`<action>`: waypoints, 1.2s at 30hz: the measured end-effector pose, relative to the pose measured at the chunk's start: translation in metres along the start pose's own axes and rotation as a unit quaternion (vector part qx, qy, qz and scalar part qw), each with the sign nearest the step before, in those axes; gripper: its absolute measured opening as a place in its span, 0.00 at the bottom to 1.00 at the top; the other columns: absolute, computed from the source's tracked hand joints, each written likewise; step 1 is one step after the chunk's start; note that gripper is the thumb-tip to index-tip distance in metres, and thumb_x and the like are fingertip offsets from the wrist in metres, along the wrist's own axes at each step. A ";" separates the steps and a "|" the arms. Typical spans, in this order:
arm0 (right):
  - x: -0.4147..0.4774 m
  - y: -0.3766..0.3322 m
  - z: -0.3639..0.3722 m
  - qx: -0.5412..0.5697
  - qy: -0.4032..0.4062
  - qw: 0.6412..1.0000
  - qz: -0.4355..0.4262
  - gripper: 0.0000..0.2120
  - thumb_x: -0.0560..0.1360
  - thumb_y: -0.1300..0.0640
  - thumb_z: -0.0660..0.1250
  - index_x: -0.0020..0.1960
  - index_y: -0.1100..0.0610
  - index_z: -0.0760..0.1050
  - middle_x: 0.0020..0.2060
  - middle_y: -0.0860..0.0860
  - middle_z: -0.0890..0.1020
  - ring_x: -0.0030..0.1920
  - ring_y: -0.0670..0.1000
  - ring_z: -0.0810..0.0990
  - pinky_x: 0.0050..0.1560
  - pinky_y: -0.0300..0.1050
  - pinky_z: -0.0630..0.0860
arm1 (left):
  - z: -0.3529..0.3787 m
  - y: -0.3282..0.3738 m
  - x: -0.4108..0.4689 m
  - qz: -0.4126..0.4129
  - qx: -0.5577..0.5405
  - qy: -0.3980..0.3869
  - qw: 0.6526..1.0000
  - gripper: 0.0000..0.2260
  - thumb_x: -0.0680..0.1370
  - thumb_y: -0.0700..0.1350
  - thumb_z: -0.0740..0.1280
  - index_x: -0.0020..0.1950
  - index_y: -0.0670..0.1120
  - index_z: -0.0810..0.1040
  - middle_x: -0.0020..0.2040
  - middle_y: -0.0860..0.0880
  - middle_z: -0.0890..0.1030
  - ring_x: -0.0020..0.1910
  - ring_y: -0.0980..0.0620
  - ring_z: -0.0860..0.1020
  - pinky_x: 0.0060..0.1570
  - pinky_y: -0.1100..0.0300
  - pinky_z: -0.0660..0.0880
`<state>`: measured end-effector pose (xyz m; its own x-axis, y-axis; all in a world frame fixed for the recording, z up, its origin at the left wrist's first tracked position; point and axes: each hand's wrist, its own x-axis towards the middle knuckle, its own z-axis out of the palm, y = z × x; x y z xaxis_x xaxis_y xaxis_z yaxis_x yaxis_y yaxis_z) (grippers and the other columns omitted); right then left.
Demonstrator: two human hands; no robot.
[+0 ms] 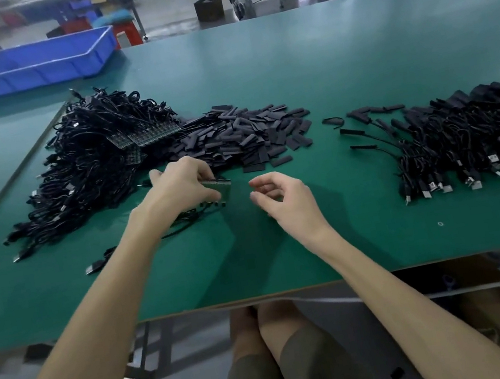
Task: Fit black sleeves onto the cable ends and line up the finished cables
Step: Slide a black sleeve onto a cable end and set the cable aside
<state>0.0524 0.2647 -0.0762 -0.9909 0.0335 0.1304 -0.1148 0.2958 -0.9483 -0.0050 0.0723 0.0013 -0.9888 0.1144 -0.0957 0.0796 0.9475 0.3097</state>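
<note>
Head view:
- Left hand (179, 185) pinches cable end (220, 189) with small green board, pointed toward right hand, probably so sleeve can slide on.
- Right hand (280, 199) loosely curled, nothing visible inside.
- Sleeve pile (249, 137) just behind hands, within easy reach.
- Unfinished cables (87, 164) heaped at left.
- Finished cables (468, 147) lined up at right.
- Blue tray (36, 63) far back.
- No obstacle between right hand and sleeves.

- left hand (179, 185) pinches a small circuit board (221, 187) with cables; right hand (280, 199) hovers beside, fingers loosely curled
- sleeve pile (249, 137) behind; finished cables (468, 144) right
</note>
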 end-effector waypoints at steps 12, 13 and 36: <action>0.001 0.002 -0.001 -0.014 -0.006 1.000 0.025 0.04 0.77 0.55 0.74 0.49 0.53 0.80 0.41 0.48 0.85 0.44 0.50 0.84 0.51 0.53 0.82 | 0.009 0.031 -0.015 0.073 -0.046 -0.041 0.995 0.03 0.74 0.51 0.74 0.43 0.58 0.81 0.40 0.46 0.82 0.37 0.53 0.75 0.68 0.45 0.63; 0.001 0.002 -0.001 -0.008 -0.005 1.000 0.028 0.04 0.77 0.54 0.74 0.47 0.52 0.80 0.40 0.48 0.85 0.42 0.50 0.83 0.50 0.54 0.82 | 0.010 0.031 -0.015 0.071 -0.046 -0.038 0.996 0.02 0.74 0.51 0.74 0.44 0.57 0.83 0.38 0.46 0.82 0.37 0.53 0.74 0.68 0.46 0.63; 0.004 0.005 -0.001 -0.003 0.020 0.999 0.030 0.09 0.78 0.52 0.74 0.42 0.52 0.77 0.35 0.49 0.83 0.33 0.47 0.78 0.34 0.42 0.74 | 0.026 0.042 -0.015 0.048 -0.064 0.035 0.996 0.02 0.72 0.48 0.73 0.44 0.52 0.84 0.35 0.52 0.78 0.43 0.47 0.74 0.55 0.53 0.57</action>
<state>0.0480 0.2671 -0.0797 -0.9924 0.0896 0.0845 -0.0543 0.2973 -0.9532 0.0170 0.1183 -0.0092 -0.9841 0.1773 0.0044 0.1616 0.8866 0.4333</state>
